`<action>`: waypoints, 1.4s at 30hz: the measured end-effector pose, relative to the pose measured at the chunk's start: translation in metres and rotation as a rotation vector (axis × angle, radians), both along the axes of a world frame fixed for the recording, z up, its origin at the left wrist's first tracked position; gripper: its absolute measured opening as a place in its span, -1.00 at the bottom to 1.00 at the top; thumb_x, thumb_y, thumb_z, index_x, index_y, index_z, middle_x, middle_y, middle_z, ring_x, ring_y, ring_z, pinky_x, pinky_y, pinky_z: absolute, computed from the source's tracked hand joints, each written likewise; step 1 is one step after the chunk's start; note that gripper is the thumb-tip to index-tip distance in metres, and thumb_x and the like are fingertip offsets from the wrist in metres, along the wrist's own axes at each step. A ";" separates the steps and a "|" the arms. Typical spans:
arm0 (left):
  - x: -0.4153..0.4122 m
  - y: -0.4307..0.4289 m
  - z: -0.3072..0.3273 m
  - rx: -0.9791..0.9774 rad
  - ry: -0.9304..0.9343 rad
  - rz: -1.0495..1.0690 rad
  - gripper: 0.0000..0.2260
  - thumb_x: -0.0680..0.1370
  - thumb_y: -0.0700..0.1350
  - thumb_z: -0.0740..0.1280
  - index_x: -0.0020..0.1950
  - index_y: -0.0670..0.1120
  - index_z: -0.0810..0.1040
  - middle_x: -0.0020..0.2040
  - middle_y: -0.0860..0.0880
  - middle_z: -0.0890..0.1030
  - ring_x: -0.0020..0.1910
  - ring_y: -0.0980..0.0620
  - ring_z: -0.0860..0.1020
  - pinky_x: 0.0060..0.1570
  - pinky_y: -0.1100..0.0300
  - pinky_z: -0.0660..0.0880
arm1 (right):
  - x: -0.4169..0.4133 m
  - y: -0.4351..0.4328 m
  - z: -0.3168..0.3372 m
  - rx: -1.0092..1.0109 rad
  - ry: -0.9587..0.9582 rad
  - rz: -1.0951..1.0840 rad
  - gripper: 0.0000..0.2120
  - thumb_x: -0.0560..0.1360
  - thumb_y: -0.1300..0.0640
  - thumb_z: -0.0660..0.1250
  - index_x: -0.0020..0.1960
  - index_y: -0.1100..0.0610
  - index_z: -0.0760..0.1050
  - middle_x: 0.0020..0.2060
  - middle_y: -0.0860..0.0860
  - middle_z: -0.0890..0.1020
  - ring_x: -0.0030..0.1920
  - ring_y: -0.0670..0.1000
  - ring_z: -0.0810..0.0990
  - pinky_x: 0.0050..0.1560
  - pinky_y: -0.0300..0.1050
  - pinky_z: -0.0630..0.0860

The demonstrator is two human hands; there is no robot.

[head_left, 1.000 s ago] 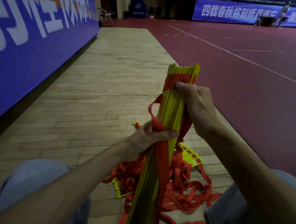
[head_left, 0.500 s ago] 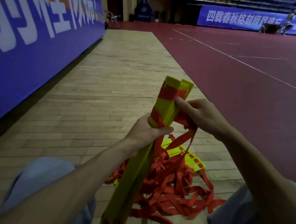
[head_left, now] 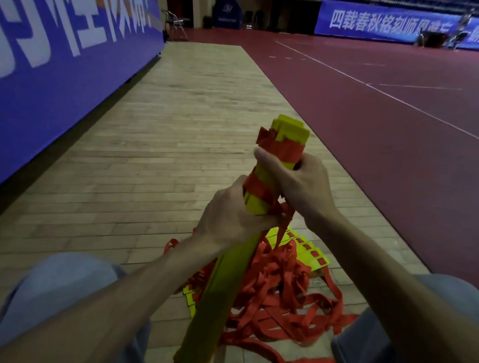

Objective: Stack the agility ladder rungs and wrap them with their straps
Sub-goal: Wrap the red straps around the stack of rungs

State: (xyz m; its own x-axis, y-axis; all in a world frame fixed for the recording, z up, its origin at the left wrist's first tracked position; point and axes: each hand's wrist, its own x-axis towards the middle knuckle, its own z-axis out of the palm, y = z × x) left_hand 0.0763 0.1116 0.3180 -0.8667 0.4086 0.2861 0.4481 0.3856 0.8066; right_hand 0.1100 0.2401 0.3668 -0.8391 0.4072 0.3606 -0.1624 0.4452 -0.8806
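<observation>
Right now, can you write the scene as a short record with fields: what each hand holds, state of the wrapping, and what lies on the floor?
left hand: closed around the middle of the yellow rung stack
right hand: closed on the stack's upper part, over the red strap
wrapping: a few strap turns near the top end; lower stack bare
floor: loose strap pile and more yellow rungs on the wooden floor
</observation>
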 end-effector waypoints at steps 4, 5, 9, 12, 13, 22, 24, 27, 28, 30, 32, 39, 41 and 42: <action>-0.003 -0.001 0.004 0.312 -0.153 -0.233 -0.60 0.30 -0.08 0.63 0.04 0.08 0.56 -0.09 0.16 0.68 -0.08 0.19 0.66 -0.14 0.29 0.57 | 0.004 0.008 0.013 -0.093 0.088 0.111 -0.65 0.23 -0.33 0.41 -0.28 -0.06 0.64 -0.29 -0.03 0.71 -0.24 -0.02 0.69 -0.23 -0.06 0.60; -0.003 0.000 0.006 0.356 -0.231 -0.299 -0.61 0.32 -0.14 0.62 0.05 0.10 0.58 -0.07 0.13 0.69 -0.04 0.17 0.66 -0.12 0.30 0.57 | 0.005 0.009 0.015 -0.102 0.111 0.146 -0.69 0.24 -0.31 0.41 -0.27 -0.08 0.65 -0.29 -0.06 0.71 -0.24 -0.05 0.69 -0.24 -0.12 0.61; -0.001 0.006 0.009 0.366 -0.504 -0.559 -0.76 0.42 -0.21 0.45 -0.05 0.13 0.67 -0.11 0.07 0.70 -0.05 0.07 0.67 -0.12 0.24 0.58 | 0.009 0.010 0.018 -0.147 0.173 0.223 -0.79 0.24 -0.24 0.43 -0.30 -0.12 0.65 -0.33 -0.10 0.69 -0.29 -0.12 0.66 -0.28 -0.18 0.58; -0.004 0.008 0.010 0.345 -0.552 -0.549 -0.84 0.40 -0.19 0.43 -0.04 -0.03 0.65 -0.12 -0.03 0.67 -0.06 -0.05 0.65 -0.05 0.05 0.59 | 0.009 0.019 0.020 -0.122 0.160 0.222 -0.71 0.23 -0.25 0.44 -0.30 -0.03 0.66 -0.33 0.00 0.69 -0.30 -0.05 0.64 -0.27 -0.05 0.57; -0.005 0.008 0.009 0.328 -0.545 -0.521 -0.82 0.38 -0.18 0.44 -0.02 -0.11 0.62 -0.14 -0.08 0.64 -0.08 -0.08 0.63 -0.05 0.02 0.58 | 0.009 0.024 0.020 -0.079 0.139 0.242 -0.69 0.23 -0.27 0.44 -0.29 -0.02 0.66 -0.34 0.03 0.67 -0.32 -0.02 0.62 -0.29 -0.01 0.56; -0.005 -0.011 0.016 0.208 -0.433 -0.448 -0.79 0.30 -0.25 0.32 -0.10 -0.23 0.64 -0.17 -0.29 0.57 -0.16 -0.23 0.56 -0.06 -0.06 0.55 | 0.007 0.064 0.012 0.309 -0.353 0.562 -0.59 0.26 -0.25 0.46 -0.28 0.12 0.65 -0.48 0.00 0.61 -0.50 -0.09 0.52 -0.43 -0.28 0.44; -0.007 -0.015 0.018 0.203 -0.410 -0.474 -0.78 0.29 -0.28 0.29 -0.19 -0.12 0.68 -0.23 -0.06 0.66 -0.17 -0.01 0.62 -0.11 0.10 0.55 | 0.006 0.067 0.012 0.233 -0.325 0.641 -0.61 0.34 -0.09 0.50 -0.18 0.27 0.62 -0.46 0.07 0.62 -0.45 -0.03 0.59 -0.35 -0.26 0.53; -0.014 -0.016 0.020 0.242 -0.409 -0.417 -0.81 0.25 -0.28 0.30 -0.21 -0.25 0.65 -0.23 -0.12 0.70 -0.15 -0.06 0.68 -0.04 0.07 0.62 | 0.007 0.071 0.015 0.016 -0.267 0.738 -0.65 0.40 0.00 0.46 -0.09 0.30 0.57 -0.43 0.13 0.57 -0.43 0.04 0.58 -0.29 -0.18 0.58; -0.015 -0.016 0.021 0.274 -0.422 -0.361 -0.86 0.23 -0.28 0.30 -0.29 -0.23 0.62 -0.31 -0.12 0.66 -0.24 -0.06 0.66 -0.15 0.06 0.62 | 0.008 0.071 0.017 -0.036 -0.265 0.780 -0.72 0.42 0.04 0.43 -0.04 0.27 0.57 -0.39 0.11 0.58 -0.43 0.04 0.56 -0.35 -0.19 0.55; -0.015 -0.014 0.024 0.317 -0.450 -0.254 -0.92 0.20 -0.28 0.29 -0.38 -0.16 0.57 -0.41 -0.09 0.58 -0.37 -0.05 0.59 -0.32 0.08 0.53 | 0.010 0.068 0.021 -0.072 -0.265 0.837 -0.82 0.48 0.16 0.36 0.05 0.19 0.58 -0.26 0.09 0.63 -0.43 0.01 0.52 -0.44 -0.24 0.49; -0.011 -0.012 0.026 0.332 -0.465 -0.180 -0.91 0.19 -0.27 0.29 -0.45 -0.09 0.52 -0.47 -0.05 0.50 -0.47 0.00 0.51 -0.38 0.13 0.44 | 0.010 0.061 0.021 -0.085 -0.261 0.841 -0.80 0.50 0.19 0.33 0.11 0.18 0.58 -0.19 0.11 0.64 -0.40 0.01 0.54 -0.41 -0.23 0.52; -0.009 -0.007 0.019 0.324 -0.139 -0.003 -0.75 0.38 -0.39 0.37 0.02 -0.23 0.49 -0.29 -0.11 0.53 -0.29 -0.09 0.52 -0.27 -0.02 0.47 | 0.013 0.038 0.019 -0.188 -0.271 0.938 -0.50 0.41 0.19 0.44 0.30 0.28 0.40 -0.18 0.06 0.62 -0.20 0.21 0.68 0.06 0.31 0.59; -0.012 -0.003 0.015 0.306 -0.026 0.005 -0.62 0.38 -0.42 0.38 0.15 -0.24 0.40 -0.29 -0.02 0.49 -0.31 -0.05 0.48 -0.29 0.02 0.43 | 0.013 0.035 0.021 -0.173 -0.278 0.845 -0.48 0.38 0.13 0.52 0.23 0.25 0.41 -0.30 -0.02 0.56 -0.37 0.09 0.61 -0.25 0.06 0.63; -0.012 -0.003 0.014 0.271 0.009 0.001 -0.57 0.38 -0.38 0.40 0.17 -0.16 0.35 -0.28 0.02 0.49 -0.32 -0.04 0.49 -0.30 0.04 0.43 | 0.012 0.032 0.021 -0.120 -0.275 0.772 -0.46 0.36 0.07 0.54 0.21 0.24 0.40 -0.35 -0.03 0.53 -0.44 0.05 0.55 -0.37 -0.04 0.57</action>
State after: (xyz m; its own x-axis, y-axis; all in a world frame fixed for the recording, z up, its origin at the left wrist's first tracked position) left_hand 0.0644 0.1082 0.3318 -0.8641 0.3146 0.3928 0.4554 0.1565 0.8764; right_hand 0.1220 0.2719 0.3879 -0.9503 -0.2972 0.0926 -0.1560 0.1972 -0.9679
